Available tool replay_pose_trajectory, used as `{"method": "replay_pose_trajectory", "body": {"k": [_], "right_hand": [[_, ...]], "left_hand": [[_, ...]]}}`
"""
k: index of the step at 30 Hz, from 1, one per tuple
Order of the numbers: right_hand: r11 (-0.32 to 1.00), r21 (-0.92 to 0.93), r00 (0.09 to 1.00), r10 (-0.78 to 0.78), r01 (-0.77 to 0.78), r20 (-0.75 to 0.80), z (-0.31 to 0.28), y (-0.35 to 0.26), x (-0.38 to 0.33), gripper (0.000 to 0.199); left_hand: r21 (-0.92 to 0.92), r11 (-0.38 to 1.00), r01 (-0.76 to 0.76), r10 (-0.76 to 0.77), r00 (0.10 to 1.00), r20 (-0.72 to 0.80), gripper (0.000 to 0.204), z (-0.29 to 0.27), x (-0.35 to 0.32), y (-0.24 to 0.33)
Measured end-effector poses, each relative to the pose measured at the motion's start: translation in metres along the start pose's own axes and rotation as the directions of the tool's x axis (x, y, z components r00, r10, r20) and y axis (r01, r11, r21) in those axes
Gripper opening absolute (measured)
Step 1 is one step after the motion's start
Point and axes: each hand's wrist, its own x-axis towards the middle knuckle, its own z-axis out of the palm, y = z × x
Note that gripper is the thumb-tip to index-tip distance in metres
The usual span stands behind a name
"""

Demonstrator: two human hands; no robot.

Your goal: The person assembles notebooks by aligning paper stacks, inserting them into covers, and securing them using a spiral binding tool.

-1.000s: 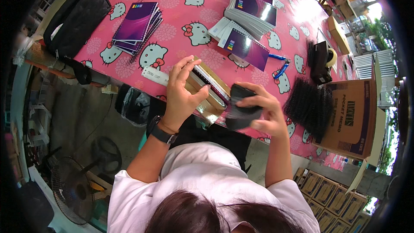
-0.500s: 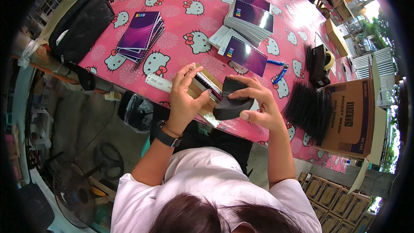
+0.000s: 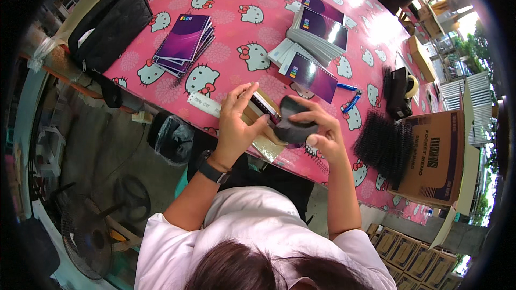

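Near the table's front edge, my left hand (image 3: 236,121) grips a small notebook (image 3: 265,105) between thumb and fingers, its narrow edge turned up. Under it lies a brown board with a shiny, tape-like covered end (image 3: 266,148). My right hand (image 3: 325,129) has its fingers and thumb curled round a dark grey curved piece (image 3: 293,121), which touches the notebook's right end. What that piece is made of I cannot tell. Beyond my hands lie purple spiral notebooks (image 3: 309,78) in a fanned stack, with blue-handled pliers (image 3: 352,100) beside them.
Another stack of purple notebooks (image 3: 183,40) and a black bag (image 3: 110,29) lie to the left. On the right stand black spiral coils (image 3: 379,142), a tape dispenser (image 3: 399,94) and an open carton (image 3: 432,156). A fan (image 3: 88,236) stands on the floor at lower left.
The view has shifted slightly, so the tabletop things appear a little to the right and lower. The dark grey piece has tilted in my right hand, while my left hand keeps its grip.
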Motion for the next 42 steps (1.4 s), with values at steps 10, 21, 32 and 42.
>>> {"method": "replay_pose_trajectory", "body": {"k": [10,21,32,42], "right_hand": [[0.952,-0.288,0.994,0.081,-0.100,-0.077,-0.004,0.013,0.020,0.041],[0.981,-0.029,0.976,0.188,-0.193,-0.114,-0.004,0.022,0.018,0.049],[0.979,0.044,0.964,0.204,-0.199,-0.170,0.001,0.045,0.018,0.052],[0.902,0.419,0.966,0.191,-0.102,-0.177,0.002,0.039,-0.006,0.060]], "left_hand": [[-0.042,0.999,0.008,-0.009,1.000,-0.019,0.064,0.002,0.004,-0.002],[-0.060,0.998,0.012,-0.009,0.999,0.047,0.056,-0.004,0.005,-0.003],[-0.141,0.989,0.043,-0.024,0.991,0.130,0.044,-0.019,0.019,-0.002],[0.076,0.952,-0.298,0.211,0.812,0.544,0.022,-0.031,0.045,-0.002]]}}
